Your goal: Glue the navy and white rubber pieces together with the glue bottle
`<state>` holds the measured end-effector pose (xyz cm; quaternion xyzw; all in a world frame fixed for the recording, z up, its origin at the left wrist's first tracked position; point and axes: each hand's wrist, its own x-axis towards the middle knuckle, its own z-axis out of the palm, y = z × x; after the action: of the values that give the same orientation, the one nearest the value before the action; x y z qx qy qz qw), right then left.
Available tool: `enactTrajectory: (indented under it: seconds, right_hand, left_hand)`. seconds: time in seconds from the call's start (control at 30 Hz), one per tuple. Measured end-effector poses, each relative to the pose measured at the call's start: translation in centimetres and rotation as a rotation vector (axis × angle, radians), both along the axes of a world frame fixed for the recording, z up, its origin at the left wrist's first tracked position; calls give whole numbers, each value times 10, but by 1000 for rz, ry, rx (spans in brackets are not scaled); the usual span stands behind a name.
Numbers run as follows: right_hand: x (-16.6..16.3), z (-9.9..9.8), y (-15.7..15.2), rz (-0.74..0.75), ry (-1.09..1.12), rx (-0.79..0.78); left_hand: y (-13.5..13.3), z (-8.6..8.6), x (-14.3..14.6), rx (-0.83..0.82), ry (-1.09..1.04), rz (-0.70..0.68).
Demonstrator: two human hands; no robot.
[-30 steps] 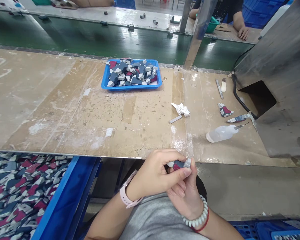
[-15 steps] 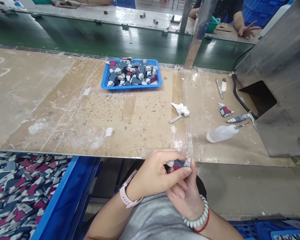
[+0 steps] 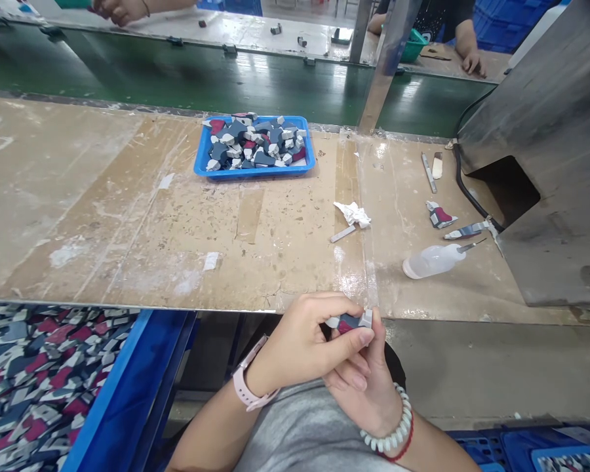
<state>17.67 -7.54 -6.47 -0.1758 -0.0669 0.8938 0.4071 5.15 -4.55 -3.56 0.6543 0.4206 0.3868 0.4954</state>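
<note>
- Head view, workpiece: the small grey, maroon and white piece (image 3: 353, 322) is held in the hands at the near edge of the worktop (image 3: 285, 262), to the right of the blue tray (image 3: 255, 174) and nearer the wearer.
- Head view, left hand (image 3: 319, 341): thumb and forefinger are clamped on the piece from opposite sides, leaving its pale end exposed.
- Head view, right hand (image 3: 366, 387): the fingers curl in under the left thumb, one digit upright against the pale end; their contact beneath the piece is hidden, so whether they also clamp it cannot be told.
- Handling: support the piece from both sides with light, even pressure. Leave the face under attention clear of the thumb. Turn the piece with the fingertips instead of the wrists; its angular shape probably favours a grip on the flat faces.
- Surface: the worktop is scuffed, stained and taped. Crumpled white paper (image 3: 353, 214) and a grey strip (image 3: 343, 234) lie right of the tray and nearer the wearer. A translucent bottle (image 3: 430, 261) lies on its side farther right.
- Room: a green conveyor (image 3: 295, 88) runs behind the tray; two co-workers' hands rest beyond it. A blue crate (image 3: 111, 387) full of similar pieces stands left of the tray, nearer the wearer. A metal housing (image 3: 560, 164) stands far right of the tray.
</note>
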Motion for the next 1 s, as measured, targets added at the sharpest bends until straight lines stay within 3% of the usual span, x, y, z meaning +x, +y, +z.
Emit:
enactTrajectory:
  seconds: [1.0]
  right_hand:
    - [-1, -4, 0, -35, -3, 16]
  left_hand:
    - [-1, -1, 1, 34, -29, 14]
